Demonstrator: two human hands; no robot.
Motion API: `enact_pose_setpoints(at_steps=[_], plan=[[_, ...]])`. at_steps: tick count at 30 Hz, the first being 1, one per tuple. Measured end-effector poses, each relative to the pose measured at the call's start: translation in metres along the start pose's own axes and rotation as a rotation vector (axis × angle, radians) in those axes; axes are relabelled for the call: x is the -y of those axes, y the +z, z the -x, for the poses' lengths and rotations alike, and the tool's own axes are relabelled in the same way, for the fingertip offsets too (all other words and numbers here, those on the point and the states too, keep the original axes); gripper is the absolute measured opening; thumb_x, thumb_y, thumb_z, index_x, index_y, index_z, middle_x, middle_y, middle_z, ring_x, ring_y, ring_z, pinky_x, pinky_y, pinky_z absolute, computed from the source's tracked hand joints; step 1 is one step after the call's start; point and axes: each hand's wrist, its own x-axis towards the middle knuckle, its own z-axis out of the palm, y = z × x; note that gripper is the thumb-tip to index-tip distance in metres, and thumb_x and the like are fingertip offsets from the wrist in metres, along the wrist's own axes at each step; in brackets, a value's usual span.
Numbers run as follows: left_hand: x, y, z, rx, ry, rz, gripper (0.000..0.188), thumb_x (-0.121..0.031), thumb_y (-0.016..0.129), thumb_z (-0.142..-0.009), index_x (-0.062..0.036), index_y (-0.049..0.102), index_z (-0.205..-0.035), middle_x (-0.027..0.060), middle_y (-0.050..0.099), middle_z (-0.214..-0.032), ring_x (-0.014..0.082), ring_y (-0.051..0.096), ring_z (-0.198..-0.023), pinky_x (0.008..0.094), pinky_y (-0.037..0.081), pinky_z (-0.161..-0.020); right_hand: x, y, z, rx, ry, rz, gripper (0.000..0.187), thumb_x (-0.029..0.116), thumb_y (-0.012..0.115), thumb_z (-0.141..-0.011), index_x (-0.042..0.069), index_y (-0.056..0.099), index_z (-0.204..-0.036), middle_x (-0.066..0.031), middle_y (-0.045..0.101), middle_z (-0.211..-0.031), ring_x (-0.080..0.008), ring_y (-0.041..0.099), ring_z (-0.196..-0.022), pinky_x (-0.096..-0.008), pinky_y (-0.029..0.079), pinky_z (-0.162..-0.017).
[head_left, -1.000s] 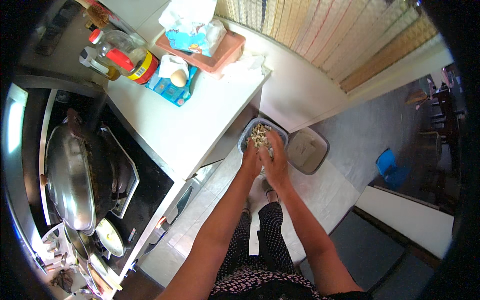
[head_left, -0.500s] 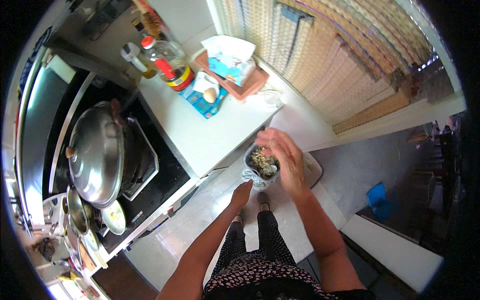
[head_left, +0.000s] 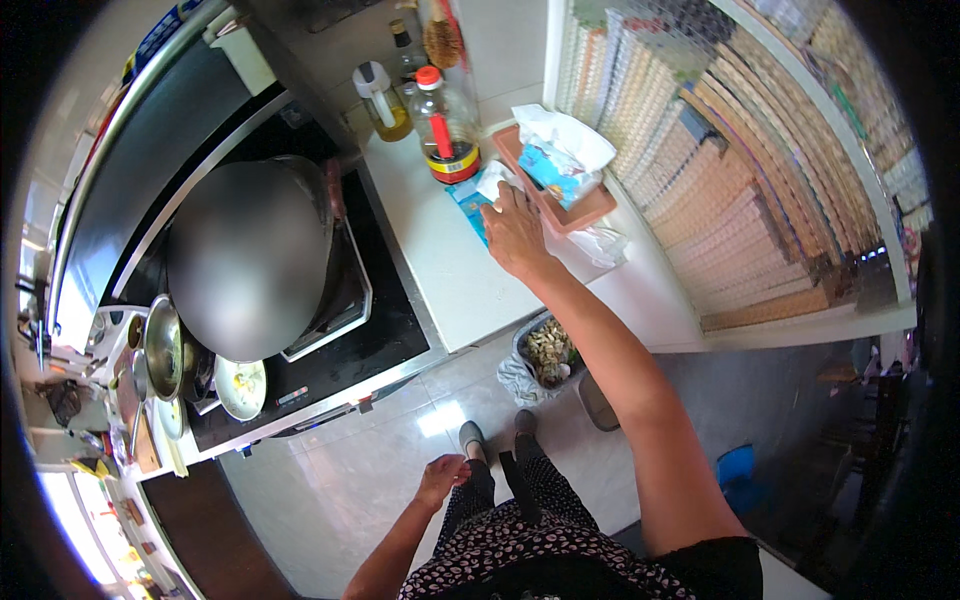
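My right hand (head_left: pixel 515 230) reaches over the white counter, its fingers curled down around an egg that they almost wholly cover. Under and beside the fingers lie a blue packet (head_left: pixel 468 208) and a crumpled white tissue (head_left: pixel 494 180). Just right of the hand is a terracotta-coloured tray (head_left: pixel 580 213) with a blue-and-white tissue pack (head_left: pixel 556 172) in it. Low in front of my body, my left hand (head_left: pixel 441 480) hangs in the air with loosely bent fingers and nothing in it.
A big lidded wok (head_left: pixel 250 260), its lid blurred, sits on the black stove at left, near a plate with food scraps (head_left: pixel 241 388). A red-capped bottle (head_left: pixel 440 130) and an oil jug (head_left: pixel 380 105) stand behind. A lined waste bin (head_left: pixel 520 345) is below the counter's edge.
My right hand has moved from above the waste bin up to the egg on the counter. My left hand has drawn back toward my body. The view has shifted.
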Motion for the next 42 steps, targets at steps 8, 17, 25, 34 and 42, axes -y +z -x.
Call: enact_pose_setpoints(at_steps=[8,17,25,34,42], plan=[[0.033,0.007,0.005,-0.078,0.059,0.162,0.037,-0.031,0.058,-0.097,0.0012,0.060,-0.116,0.0149,0.069,-0.100,0.0242,0.069,-0.090,0.0345,0.056,-0.079,-0.011,0.046,-0.027,0.300,0.019,0.379,0.029,0.016,0.054,-0.087,0.003,0.068,-0.109,-0.0165,0.057,-0.119,-0.0340,0.047,-0.118,-0.0510,0.034,-0.101],[0.049,-0.008,-0.011,-0.100,0.094,0.183,0.037,-0.031,0.061,-0.096,0.0008,0.061,-0.113,0.0151,0.069,-0.099,0.0251,0.070,-0.086,0.0358,0.056,-0.077,-0.026,0.035,-0.039,0.006,-0.021,0.058,0.037,0.001,0.059,-0.081,-0.009,0.059,-0.116,-0.0206,0.055,-0.125,-0.0345,0.048,-0.125,-0.0417,0.037,-0.105],[0.025,-0.007,0.003,-0.103,0.168,0.188,0.040,-0.034,0.060,-0.097,0.0026,0.061,-0.114,0.0150,0.068,-0.100,0.0240,0.069,-0.088,0.0350,0.056,-0.079,-0.002,-0.035,-0.013,-0.119,0.252,-0.893,0.024,0.007,0.055,-0.095,-0.007,0.062,-0.113,-0.0124,0.063,-0.117,-0.0231,0.061,-0.106,-0.0335,0.048,-0.095],[-0.013,0.016,0.024,-0.088,0.243,0.241,0.034,-0.029,0.056,-0.098,0.0014,0.064,-0.110,0.0087,0.068,-0.095,0.0178,0.067,-0.087,0.0301,0.054,-0.078,0.028,-0.083,0.056,-0.055,0.609,-1.564,0.018,0.004,0.065,-0.086,-0.002,0.064,-0.103,-0.0075,0.065,-0.099,-0.0160,0.063,-0.089,-0.0309,0.053,-0.080],[-0.112,0.033,0.077,0.057,0.361,0.716,0.051,-0.039,0.056,-0.098,-0.0012,0.049,-0.131,0.0137,0.061,-0.120,0.0237,0.060,-0.109,0.0378,0.049,-0.090,0.114,-0.089,0.154,0.411,0.663,-1.542,0.020,-0.001,0.064,-0.084,0.002,0.061,-0.104,-0.0041,0.062,-0.093,-0.0103,0.059,-0.085,-0.0242,0.048,-0.077]])
